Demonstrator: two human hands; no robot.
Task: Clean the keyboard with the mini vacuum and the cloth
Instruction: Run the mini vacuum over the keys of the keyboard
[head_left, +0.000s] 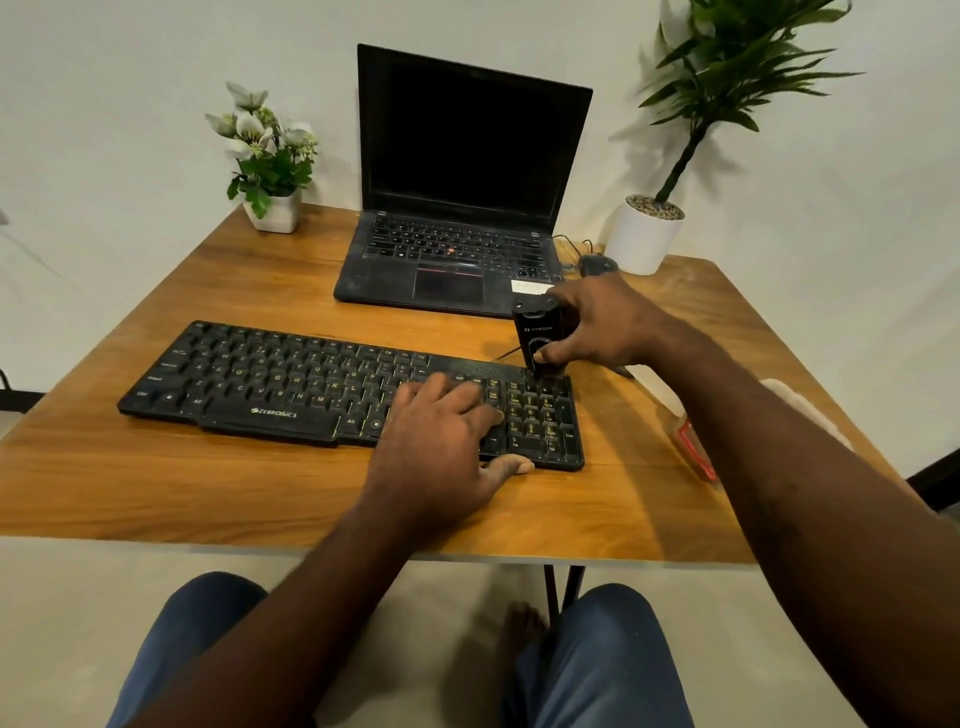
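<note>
A black keyboard (270, 384) lies across the middle of the wooden table (156, 478). My right hand (602, 325) grips a small black mini vacuum (537, 338), held upright with its nozzle down on the far right corner of the keyboard, over the number pad. My left hand (441, 436) rests flat on the right part of the keyboard, fingers on the keys and thumb at its front edge. A pale cloth (795, 405) lies at the table's right edge, mostly hidden behind my right forearm.
A black laptop (457, 208) stands open behind the keyboard. A white pot with flowers (272, 208) is at the back left, a potted plant (644, 234) at the back right, a mouse (597, 266) beside it. A red-edged packet (696, 452) lies under my right arm.
</note>
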